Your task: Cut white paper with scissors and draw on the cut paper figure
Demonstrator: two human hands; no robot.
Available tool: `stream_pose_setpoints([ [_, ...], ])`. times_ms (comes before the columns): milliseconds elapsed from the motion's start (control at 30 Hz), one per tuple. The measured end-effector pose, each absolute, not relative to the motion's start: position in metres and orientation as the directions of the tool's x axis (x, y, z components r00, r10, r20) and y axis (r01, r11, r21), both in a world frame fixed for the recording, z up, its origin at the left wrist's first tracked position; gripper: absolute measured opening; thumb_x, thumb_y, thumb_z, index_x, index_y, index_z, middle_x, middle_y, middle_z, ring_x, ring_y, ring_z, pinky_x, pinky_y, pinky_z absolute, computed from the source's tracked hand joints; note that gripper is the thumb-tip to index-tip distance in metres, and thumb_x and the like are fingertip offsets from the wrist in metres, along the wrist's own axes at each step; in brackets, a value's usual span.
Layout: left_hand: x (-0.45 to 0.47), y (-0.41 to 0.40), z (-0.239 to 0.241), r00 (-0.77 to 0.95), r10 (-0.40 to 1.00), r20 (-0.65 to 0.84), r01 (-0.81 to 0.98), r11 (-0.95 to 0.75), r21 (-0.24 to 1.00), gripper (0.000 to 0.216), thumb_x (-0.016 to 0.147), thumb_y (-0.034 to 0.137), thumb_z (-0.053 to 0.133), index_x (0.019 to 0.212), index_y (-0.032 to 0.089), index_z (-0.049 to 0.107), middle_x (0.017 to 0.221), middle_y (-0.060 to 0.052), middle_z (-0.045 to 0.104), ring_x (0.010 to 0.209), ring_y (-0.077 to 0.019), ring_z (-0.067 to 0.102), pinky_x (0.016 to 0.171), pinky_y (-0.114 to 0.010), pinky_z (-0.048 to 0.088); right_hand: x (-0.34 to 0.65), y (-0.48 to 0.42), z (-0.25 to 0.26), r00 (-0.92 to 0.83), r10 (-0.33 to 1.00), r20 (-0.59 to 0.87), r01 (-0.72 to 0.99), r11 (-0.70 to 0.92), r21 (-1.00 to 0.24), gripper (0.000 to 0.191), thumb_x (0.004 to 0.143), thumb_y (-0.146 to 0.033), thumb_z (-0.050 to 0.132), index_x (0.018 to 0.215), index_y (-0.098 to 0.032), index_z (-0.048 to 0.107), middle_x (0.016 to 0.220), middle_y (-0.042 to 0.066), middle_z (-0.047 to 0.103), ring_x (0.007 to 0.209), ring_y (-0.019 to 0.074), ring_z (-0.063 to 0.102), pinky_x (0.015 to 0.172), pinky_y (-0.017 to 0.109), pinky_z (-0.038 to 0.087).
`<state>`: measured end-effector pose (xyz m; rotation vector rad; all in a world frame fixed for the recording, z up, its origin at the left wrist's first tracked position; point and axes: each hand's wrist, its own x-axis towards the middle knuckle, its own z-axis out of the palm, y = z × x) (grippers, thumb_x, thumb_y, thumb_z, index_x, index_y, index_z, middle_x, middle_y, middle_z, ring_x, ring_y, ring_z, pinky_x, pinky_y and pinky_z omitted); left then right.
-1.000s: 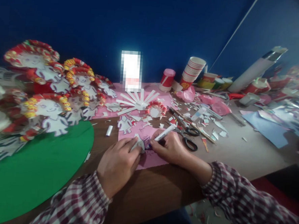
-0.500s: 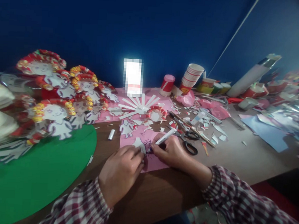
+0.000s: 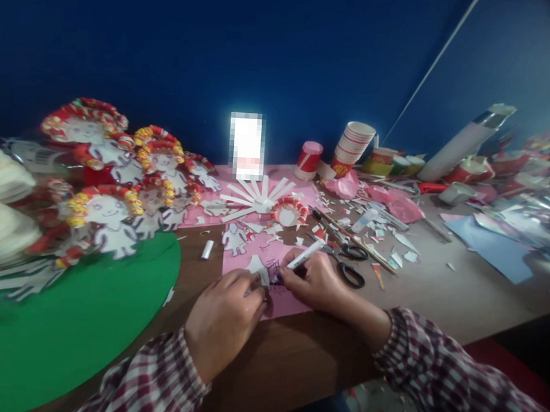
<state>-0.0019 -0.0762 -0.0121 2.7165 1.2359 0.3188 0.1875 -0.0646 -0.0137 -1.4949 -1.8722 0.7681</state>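
Note:
My right hand [image 3: 320, 282] is closed round a white marker [image 3: 305, 255], its tip down at the edge of a white paper cutout [image 3: 259, 268]. The cutout lies on a pink paper sheet [image 3: 290, 305] that carries dark marker strokes. Curled fingers of my left hand [image 3: 224, 315] hold the cutout and hide its lower part. Left of the sheet lies a white marker cap [image 3: 208, 250]. Another small white cutout [image 3: 235, 239] with a dark outline rests at the sheet's upper left. Black-handled scissors [image 3: 352, 274] lie just beyond my right hand.
Finished paper dolls [image 3: 107, 211] with red and yellow ringed hair stand at left, by a green round board [image 3: 109, 320]. Behind are a fan of white strips [image 3: 252, 198], a red ring [image 3: 288, 213], stacked paper cups [image 3: 353, 145] and a red cup [image 3: 308, 161]. Scraps [image 3: 371, 224] litter the right.
The view has shifted slightly, so everything sits a little lower and further right. Both hands keep nearly the same pose, with the marker still at the cutout's edge.

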Motion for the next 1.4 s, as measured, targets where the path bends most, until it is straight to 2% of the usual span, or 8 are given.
stream_pose_setpoints([
  [600, -0.0005, -0.0752, -0.0131, 0.642, 0.756, 0.129, 0.727, -0.654, 0.211, 0.020, 0.086, 0.025, 0.045, 0.090, 0.020, 0.064, 0.091, -0.008, 0.059, 0.096, -0.0224, 0.052, 0.079, -0.039, 0.048, 0.1870, -0.0652, -0.0123, -0.179, 0.977, 0.115, 0.602, 0.201, -0.773, 0.008, 0.075, -0.020, 0.053, 0.071, -0.015, 0.057, 0.058, -0.001, 0.055, 0.052, 0.0100, 0.050, 0.047, 0.018, 0.036],
  [867, -0.0015, -0.0766, -0.0137, 0.639, 0.755, 0.144, 0.728, -0.655, 0.201, 0.019, 0.085, 0.024, 0.046, 0.089, 0.020, 0.064, 0.091, -0.008, 0.059, 0.095, -0.0221, 0.053, 0.079, -0.039, 0.048, 0.1892, -0.0641, -0.0207, -0.156, 0.983, 0.093, 0.520, 0.162, -0.838, 0.010, 0.079, -0.023, 0.050, 0.074, -0.015, 0.056, 0.060, -0.001, 0.056, 0.055, 0.0103, 0.051, 0.050, 0.018, 0.039],
  [1400, -0.0010, -0.0765, -0.0121, 0.644, 0.757, 0.114, 0.731, -0.652, 0.200, 0.020, 0.085, 0.023, 0.045, 0.090, 0.020, 0.064, 0.092, -0.008, 0.059, 0.097, -0.0223, 0.052, 0.082, -0.039, 0.047, 0.1876, -0.0652, -0.0125, -0.212, 0.967, 0.142, 0.587, 0.242, -0.773, 0.011, 0.079, -0.023, 0.052, 0.074, -0.015, 0.058, 0.063, 0.000, 0.059, 0.061, 0.0118, 0.053, 0.053, 0.019, 0.039],
])
